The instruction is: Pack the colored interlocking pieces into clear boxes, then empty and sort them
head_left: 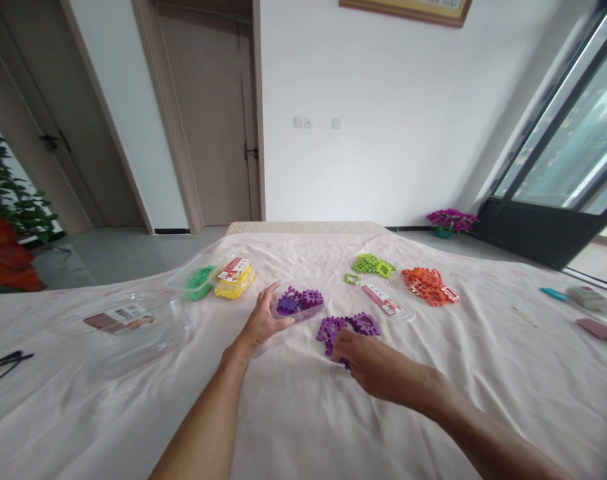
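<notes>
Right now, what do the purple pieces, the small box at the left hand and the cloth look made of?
Purple pieces: probably plastic, fairly matte; solid colour, crisp notched edges.
Small box: likely clear plastic, glossy; purple shows through its wall.
Cloth: apparently fabric, matte; soft creases.

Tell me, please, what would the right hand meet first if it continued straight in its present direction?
The loose purple pieces, most likely: the fingers of the right hand are already at them. Beyond, roughly in line, is the clear box, though depth is hard to judge.
</notes>
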A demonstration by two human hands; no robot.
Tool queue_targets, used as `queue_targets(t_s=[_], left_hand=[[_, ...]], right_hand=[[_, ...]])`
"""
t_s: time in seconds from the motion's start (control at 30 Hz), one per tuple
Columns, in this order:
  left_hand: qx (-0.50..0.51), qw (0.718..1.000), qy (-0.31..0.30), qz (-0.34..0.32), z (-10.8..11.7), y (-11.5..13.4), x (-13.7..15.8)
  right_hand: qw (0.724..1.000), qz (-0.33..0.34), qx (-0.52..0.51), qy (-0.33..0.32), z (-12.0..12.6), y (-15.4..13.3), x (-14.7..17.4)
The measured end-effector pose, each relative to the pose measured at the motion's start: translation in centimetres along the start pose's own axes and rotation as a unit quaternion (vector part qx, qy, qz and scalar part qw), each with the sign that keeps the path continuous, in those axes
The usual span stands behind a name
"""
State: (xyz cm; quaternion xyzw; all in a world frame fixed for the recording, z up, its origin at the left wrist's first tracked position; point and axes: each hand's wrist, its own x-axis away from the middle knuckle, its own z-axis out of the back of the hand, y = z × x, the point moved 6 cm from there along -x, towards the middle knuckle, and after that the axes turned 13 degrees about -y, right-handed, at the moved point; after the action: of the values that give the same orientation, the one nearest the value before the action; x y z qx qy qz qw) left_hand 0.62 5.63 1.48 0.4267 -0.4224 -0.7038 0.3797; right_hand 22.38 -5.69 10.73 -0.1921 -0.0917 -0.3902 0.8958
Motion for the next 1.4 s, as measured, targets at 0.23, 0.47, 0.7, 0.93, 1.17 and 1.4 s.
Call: queue_targets(t_s=[0.23,0.47,0.7,0.93,1.17,1.4], left_hand=[[0.009,1.0,-0.011,0.016,-0.1,0.2,-0.1],[0.002,1.0,-0.002,0.009,0.0,0.2,-0.1],[0.004,1.0,0.001,0.004,0.0,0.2,-0.2],[0.011,1.0,-0.009,0.012,0.0,-0.3,-0.3],[0.016,1.0,-0.011,0.014,0.0,0.0,-0.1],[0.018,1.0,-0.009,0.019,0.0,0.1,0.0]], right_hand=[[0.974,-0.041,-0.103,0.195,5.2,4.6,-1.2],[0.955,0.04,-0.101,0.276,8.7,4.6,-6.1],[0.977,0.097,-0.054,0.181,8.3,3.3,-11.4],[0.981,0.165,-0.058,0.084,5.8,2.6,-13.9],[0.972,0.187,-0.119,0.076,4.5,3.3,-14.2],[0.974,0.157,-0.151,0.065,4.8,3.8,-13.8]])
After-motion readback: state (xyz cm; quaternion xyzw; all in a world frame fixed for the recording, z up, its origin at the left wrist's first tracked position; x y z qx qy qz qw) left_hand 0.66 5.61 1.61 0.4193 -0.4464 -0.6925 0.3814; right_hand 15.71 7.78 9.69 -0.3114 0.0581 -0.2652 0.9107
